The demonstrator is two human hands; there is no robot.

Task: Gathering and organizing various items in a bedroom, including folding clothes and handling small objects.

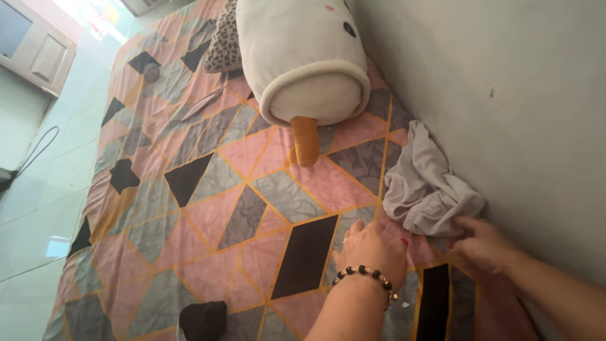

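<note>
A crumpled pale grey cloth lies on the patterned bedsheet against the wall. My right hand reaches to the cloth's lower edge, fingers touching or pinching it. My left hand, with a dark beaded bracelet on the wrist, rests knuckles up on the sheet just left of the cloth, fingers curled under; whether it grips anything is hidden.
A big white plush pillow with an orange stick end lies at the head of the bed, a spotted cushion behind it. The grey wall runs along the right. Tiled floor and a cable lie left.
</note>
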